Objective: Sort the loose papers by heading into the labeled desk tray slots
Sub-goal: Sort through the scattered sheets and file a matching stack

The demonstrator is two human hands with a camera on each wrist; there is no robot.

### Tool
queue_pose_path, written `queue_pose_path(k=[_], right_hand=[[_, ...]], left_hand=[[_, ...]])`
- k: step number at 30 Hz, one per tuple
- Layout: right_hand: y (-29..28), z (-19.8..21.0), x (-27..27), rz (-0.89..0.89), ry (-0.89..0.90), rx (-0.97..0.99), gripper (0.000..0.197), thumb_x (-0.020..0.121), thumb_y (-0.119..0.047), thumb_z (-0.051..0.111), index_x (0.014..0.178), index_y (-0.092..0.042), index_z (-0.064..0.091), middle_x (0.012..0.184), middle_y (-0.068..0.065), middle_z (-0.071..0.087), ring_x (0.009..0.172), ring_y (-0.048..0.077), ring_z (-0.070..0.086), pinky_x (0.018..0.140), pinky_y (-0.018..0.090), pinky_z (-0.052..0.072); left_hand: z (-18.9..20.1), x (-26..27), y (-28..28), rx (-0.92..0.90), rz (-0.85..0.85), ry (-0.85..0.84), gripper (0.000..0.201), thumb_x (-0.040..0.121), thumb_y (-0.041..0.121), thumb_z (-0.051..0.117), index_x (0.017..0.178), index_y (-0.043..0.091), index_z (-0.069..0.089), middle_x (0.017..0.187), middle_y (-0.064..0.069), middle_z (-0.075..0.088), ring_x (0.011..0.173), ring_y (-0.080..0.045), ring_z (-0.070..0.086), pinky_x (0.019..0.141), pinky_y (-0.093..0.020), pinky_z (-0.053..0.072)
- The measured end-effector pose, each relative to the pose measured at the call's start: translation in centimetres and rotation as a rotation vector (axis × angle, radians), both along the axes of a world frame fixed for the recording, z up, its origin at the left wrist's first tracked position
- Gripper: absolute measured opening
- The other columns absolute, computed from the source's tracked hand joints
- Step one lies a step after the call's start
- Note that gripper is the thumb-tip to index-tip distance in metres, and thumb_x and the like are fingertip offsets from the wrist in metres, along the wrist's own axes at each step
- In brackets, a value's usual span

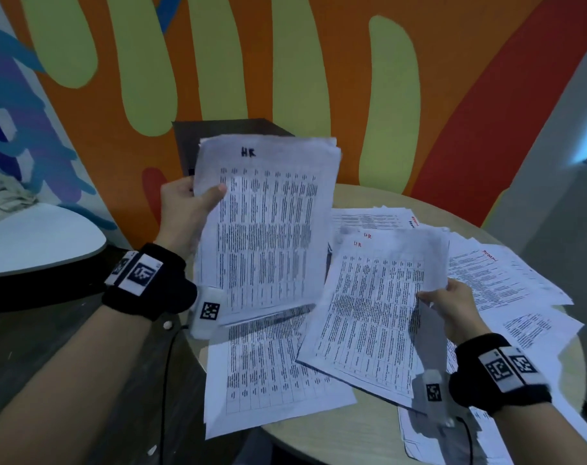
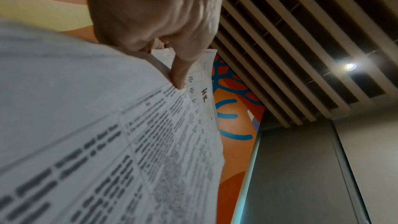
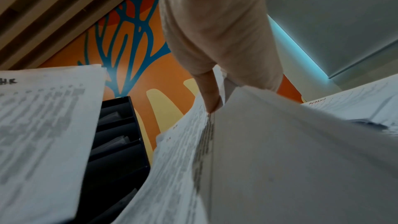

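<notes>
Papers headed HR (image 1: 268, 226), gathered mid-sort
Left hand (image 1: 184, 209) pinched that stack; right hand (image 1: 453, 310) grasped two more HR sheets (image 1: 372, 307), which might slip.

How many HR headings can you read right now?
3. One in black ink tops the white paper stack gripped by the left hand. Two in red top the fanned white sheets pinched by the right hand. Others may be hidden.

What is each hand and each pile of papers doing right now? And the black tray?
left hand: grips the HR stack, thumb on front.
HR stack: held upright above the table.
right hand: pinches the HR sheets.
HR sheets: lifted, tilted.
loose papers: spread flat on the table.
desk tray: standing behind the papers; contents unclear.
</notes>
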State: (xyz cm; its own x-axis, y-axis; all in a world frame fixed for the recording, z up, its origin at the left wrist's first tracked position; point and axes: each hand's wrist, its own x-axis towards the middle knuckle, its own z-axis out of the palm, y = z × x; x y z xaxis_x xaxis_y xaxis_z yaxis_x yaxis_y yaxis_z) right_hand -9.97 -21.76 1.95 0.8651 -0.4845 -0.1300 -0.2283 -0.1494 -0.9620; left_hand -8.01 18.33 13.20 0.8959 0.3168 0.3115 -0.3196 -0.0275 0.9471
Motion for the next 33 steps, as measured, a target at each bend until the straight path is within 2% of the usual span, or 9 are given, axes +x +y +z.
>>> queue_pose_path(k=[4,9,12,17,20,23,26,29,33], right_hand=[[0.2,0.4,-0.1,0.010,-0.026,0.017,0.026,0.084,0.011,0.062,0.109,0.003,0.057,0.082,0.010,0.059,0.073,0.025,0.051,0.069,0.037,0.041],[0.8,1.2,-0.2,0.083,-0.073,0.070,0.015,0.084,0.007,0.064,0.098,0.001,0.060,0.080,0.013,0.061,0.070,0.025,0.054,0.063,0.032,0.043],[0.9,1.4,-0.5,0.145,-0.076,0.118,0.013,0.083,0.008,0.063,0.091,-0.002,0.062,0.081,0.014,0.063,0.072,0.026,0.056,0.065,0.033,0.045],[-0.9,0.4,-0.7,0.141,-0.021,0.098,0.015,0.081,0.010,0.063,0.096,0.006,0.063,0.089,0.019,0.063,0.080,0.027,0.056,0.068,0.035,0.041],[-2.1,-0.1,-0.8,0.094,0.022,0.082,0.014,0.083,0.011,0.061,0.096,0.005,0.061,0.084,0.018,0.061,0.073,0.027,0.055,0.063,0.033,0.043],[-2.7,-0.8,-0.7,0.074,0.054,0.083,0.016,0.083,0.013,0.059,0.094,0.002,0.061,0.083,0.018,0.062,0.073,0.030,0.057,0.066,0.037,0.046],[-3.0,-1.5,-0.6,0.065,0.078,0.093,0.024,0.082,0.013,0.060,0.105,0.003,0.062,0.093,0.022,0.066,0.081,0.034,0.061,0.073,0.041,0.048],[-3.1,-1.6,-0.5,0.053,0.089,0.080,0.026,0.081,0.012,0.062,0.107,0.005,0.062,0.096,0.024,0.067,0.083,0.033,0.061,0.074,0.040,0.047],[-3.2,-1.7,-0.6,0.056,0.087,0.083,0.021,0.080,0.013,0.060,0.101,0.009,0.061,0.089,0.023,0.064,0.081,0.032,0.059,0.072,0.040,0.045]], left_hand=[[0.2,0.7,-1.1,-0.039,-0.037,0.063,0.009,0.087,0.009,0.069,0.096,0.009,0.070,0.097,-0.011,0.073,0.088,-0.027,0.072,0.075,-0.041,0.059],[-3.5,1.4,-5.3,-0.032,-0.190,0.302,0.023,0.085,0.007,0.071,0.107,0.002,0.068,0.099,-0.016,0.073,0.084,-0.029,0.073,0.078,-0.049,0.059],[-5.8,1.2,-7.9,-0.092,-0.244,0.442,0.022,0.087,0.008,0.070,0.106,-0.002,0.066,0.097,-0.020,0.073,0.081,-0.032,0.072,0.075,-0.049,0.059],[-8.3,1.9,-9.2,-0.120,-0.305,0.640,0.027,0.100,0.018,0.053,0.113,-0.003,0.064,0.112,-0.022,0.068,0.102,-0.038,0.067,0.093,-0.059,0.050],[-8.9,2.5,-9.4,-0.111,-0.285,0.653,0.019,0.096,0.008,0.058,0.106,-0.006,0.066,0.106,-0.025,0.069,0.097,-0.040,0.068,0.089,-0.061,0.052],[-9.0,2.3,-10.0,-0.078,-0.271,0.644,0.009,0.089,0.002,0.066,0.096,-0.004,0.067,0.101,-0.023,0.071,0.092,-0.037,0.070,0.084,-0.052,0.056],[-9.2,2.1,-10.6,-0.088,-0.275,0.622,0.018,0.084,-0.002,0.071,0.099,-0.005,0.062,0.098,-0.020,0.071,0.090,-0.034,0.070,0.075,-0.043,0.059],[-9.3,2.0,-11.0,-0.095,-0.275,0.599,0.020,0.081,-0.005,0.073,0.096,-0.002,0.060,0.096,-0.019,0.070,0.080,-0.029,0.069,0.066,-0.036,0.058],[-9.5,2.3,-10.8,-0.092,-0.303,0.607,0.029,0.080,-0.010,0.071,0.107,-0.005,0.061,0.101,-0.022,0.070,0.089,-0.035,0.070,0.070,-0.040,0.059]])
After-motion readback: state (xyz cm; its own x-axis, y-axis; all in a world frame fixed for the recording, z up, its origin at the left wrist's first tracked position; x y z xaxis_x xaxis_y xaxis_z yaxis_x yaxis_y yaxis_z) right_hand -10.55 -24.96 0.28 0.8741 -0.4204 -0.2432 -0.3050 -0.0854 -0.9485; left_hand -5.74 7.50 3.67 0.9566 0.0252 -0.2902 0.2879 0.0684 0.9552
